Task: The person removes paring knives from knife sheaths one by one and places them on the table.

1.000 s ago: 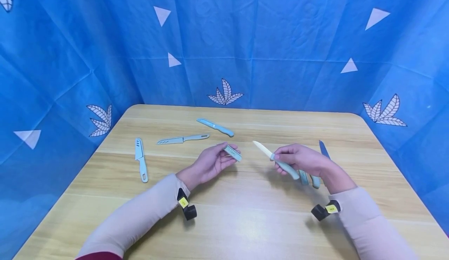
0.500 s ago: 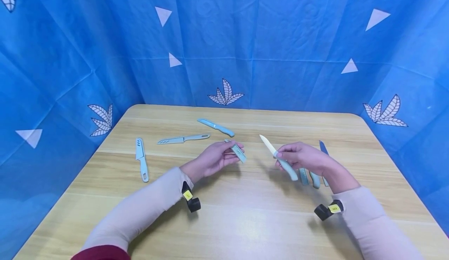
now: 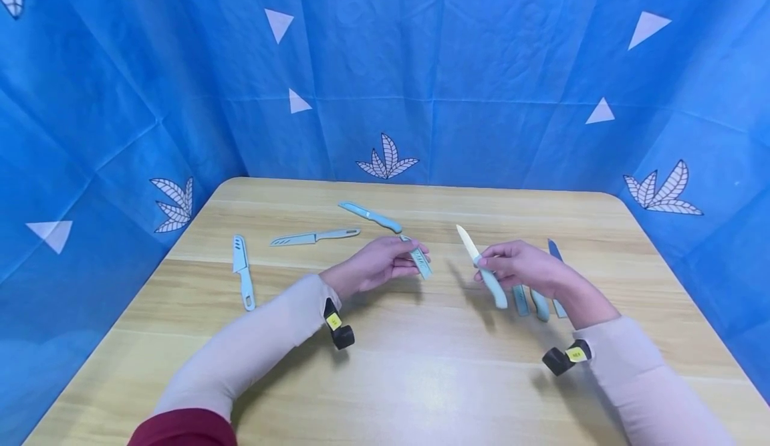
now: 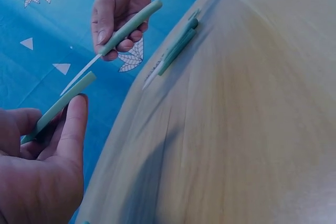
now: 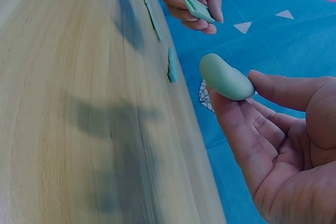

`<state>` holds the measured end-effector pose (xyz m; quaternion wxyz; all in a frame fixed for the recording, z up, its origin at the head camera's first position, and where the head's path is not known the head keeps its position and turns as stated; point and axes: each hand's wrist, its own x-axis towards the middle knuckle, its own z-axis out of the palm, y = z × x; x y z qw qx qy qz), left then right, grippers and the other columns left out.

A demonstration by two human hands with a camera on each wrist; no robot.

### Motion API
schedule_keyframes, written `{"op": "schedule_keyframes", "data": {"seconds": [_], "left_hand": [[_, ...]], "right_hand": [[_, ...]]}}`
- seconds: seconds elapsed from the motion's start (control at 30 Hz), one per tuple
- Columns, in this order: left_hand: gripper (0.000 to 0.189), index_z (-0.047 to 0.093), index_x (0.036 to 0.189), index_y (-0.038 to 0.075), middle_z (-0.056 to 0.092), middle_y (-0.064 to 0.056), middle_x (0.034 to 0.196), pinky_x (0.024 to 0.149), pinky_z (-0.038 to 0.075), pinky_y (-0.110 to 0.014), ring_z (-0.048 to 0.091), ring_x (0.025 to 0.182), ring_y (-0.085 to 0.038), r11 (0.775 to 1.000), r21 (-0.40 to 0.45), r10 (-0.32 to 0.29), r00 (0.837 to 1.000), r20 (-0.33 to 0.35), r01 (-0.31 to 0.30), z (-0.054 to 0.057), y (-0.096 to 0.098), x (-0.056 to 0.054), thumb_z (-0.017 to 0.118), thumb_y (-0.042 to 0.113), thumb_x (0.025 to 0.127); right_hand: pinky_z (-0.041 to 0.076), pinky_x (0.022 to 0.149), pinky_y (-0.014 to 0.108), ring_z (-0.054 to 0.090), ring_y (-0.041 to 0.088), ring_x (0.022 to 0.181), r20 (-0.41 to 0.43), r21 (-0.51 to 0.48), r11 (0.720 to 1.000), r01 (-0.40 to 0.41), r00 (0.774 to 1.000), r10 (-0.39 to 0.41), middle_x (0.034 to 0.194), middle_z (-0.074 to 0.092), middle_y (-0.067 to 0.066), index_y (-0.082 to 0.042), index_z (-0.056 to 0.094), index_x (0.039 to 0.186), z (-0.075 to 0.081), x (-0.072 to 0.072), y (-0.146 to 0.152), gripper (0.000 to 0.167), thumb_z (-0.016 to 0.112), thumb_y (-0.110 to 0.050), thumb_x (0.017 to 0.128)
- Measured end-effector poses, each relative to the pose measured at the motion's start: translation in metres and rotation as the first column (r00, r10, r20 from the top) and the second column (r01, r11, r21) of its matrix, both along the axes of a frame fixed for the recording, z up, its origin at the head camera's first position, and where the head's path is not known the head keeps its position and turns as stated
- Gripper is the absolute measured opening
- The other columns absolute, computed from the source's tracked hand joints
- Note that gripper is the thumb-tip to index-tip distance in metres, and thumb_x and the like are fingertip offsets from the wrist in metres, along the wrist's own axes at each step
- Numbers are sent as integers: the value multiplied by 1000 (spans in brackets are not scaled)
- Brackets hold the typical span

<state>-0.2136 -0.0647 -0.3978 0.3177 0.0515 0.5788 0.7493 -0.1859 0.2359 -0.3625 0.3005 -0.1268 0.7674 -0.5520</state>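
My left hand pinches a light-green slotted knife sheath above the middle of the table. To its right, my right hand holds a paring knife by its pale green handle, the bare whitish blade pointing up and away. Sheath and blade are apart in the head view. In the left wrist view the knife handle lies between thumb and fingers, its blade passing near the sheath. The right wrist view shows the handle end-on, which hides the blade.
Left of my hands lie three sheathed knives: an upright one, a level one and a slanted one. Beside my right wrist are another sheath, a green handle and a blue blade. A blue curtain hangs behind the table.
My left hand has moved right and slightly away with the sheath, turning it steeper. The right hand has shifted slightly right and swung the knife's tip further upward.
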Motion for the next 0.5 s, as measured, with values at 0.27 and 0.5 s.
{"op": "schedule_keyframes", "data": {"seconds": [0.27,0.5], "left_hand": [[31,59,122,-6,65,-22,115,99,51,-40,67,100,-27,997,-51,-62,998,-25,61,2,13,-8,51,17,103],[30,60,122,-5,66,-21,113,96,53,-38,67,100,-26,993,-85,-86,996,-35,83,2,23,-13,50,16,103]], "right_hand": [[54,93,40,60,37,109,-16,67,997,46,999,-45,120,60,25,10,52,129,-1,-3,5,46,56,-26,101],[53,96,41,59,31,112,-30,91,993,72,997,-70,132,52,26,8,50,134,-5,-6,9,49,55,-28,102]]}}
